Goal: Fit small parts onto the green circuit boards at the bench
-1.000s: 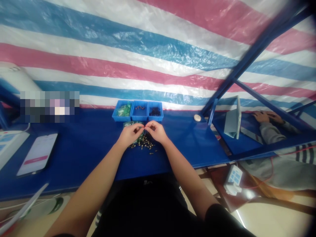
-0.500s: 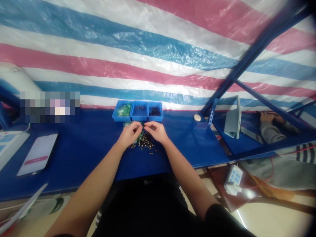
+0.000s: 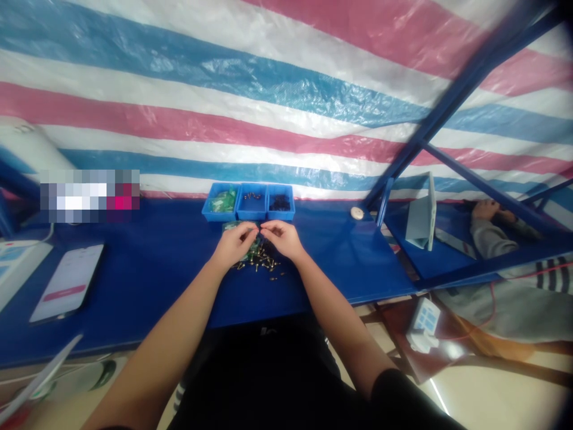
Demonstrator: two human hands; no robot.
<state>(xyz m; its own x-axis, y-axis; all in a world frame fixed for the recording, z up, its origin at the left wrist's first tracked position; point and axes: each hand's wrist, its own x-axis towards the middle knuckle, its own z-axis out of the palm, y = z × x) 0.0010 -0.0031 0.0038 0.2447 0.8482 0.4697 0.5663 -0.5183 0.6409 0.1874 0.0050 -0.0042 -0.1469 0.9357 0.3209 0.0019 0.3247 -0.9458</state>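
My left hand [image 3: 233, 244] and my right hand [image 3: 283, 237] meet fingertip to fingertip above a heap of small brass-coloured parts [image 3: 262, 261] on the blue table [image 3: 156, 263]. Both hands are closed in a pinch on a tiny part that I cannot make out. Under my left hand lies a green piece [image 3: 236, 226], partly hidden. Just beyond the hands stand three joined blue bins [image 3: 250, 202]: the left one holds green pieces, the middle one a few brass parts, the right one dark parts.
A phone [image 3: 68, 280] with a lit screen lies at the left, beside a white device [image 3: 15, 263]. A small white round object [image 3: 357, 212] sits at the right. Beyond a blue frame post [image 3: 421, 143] stands a tablet [image 3: 423, 212], where another person's hand [image 3: 486, 210] rests.
My hands have stayed pinched together over the heap. The other person's hand at the far right has shifted and curled. The view has tilted slightly.
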